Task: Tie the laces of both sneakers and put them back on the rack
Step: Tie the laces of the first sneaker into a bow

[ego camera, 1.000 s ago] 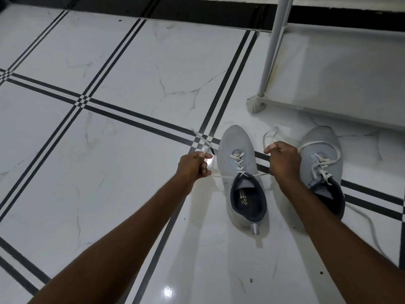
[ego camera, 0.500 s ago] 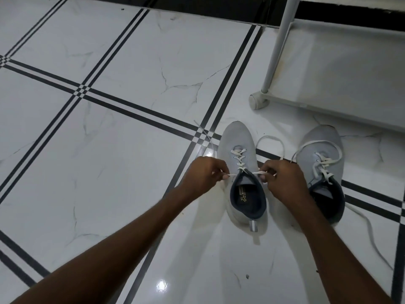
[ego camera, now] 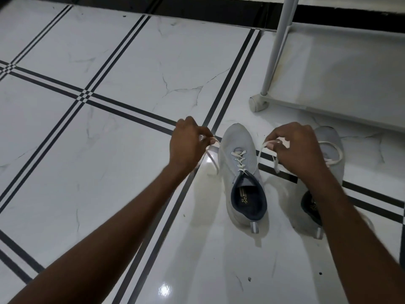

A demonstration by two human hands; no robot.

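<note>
Two grey sneakers with dark blue linings stand side by side on the tiled floor, toes pointing away from me. The left sneaker (ego camera: 241, 154) has white laces crossed over its tongue. My left hand (ego camera: 188, 143) pinches one lace end out to the shoe's left. My right hand (ego camera: 298, 148) pinches a loop of the other lace end to its right. The right sneaker (ego camera: 333, 150) is partly hidden behind my right hand and forearm, its lace lying loose.
A white shoe rack (ego camera: 341, 69) stands at the upper right, with an upright post (ego camera: 278, 47) and a round foot (ego camera: 257, 104) just beyond the sneakers. White marble floor tiles (ego camera: 109, 150) with dark stripes spread to the left.
Both hands were close together at the left sneaker's collar half a second ago. They have since moved apart and away from me, drawing the two lace ends out to either side.
</note>
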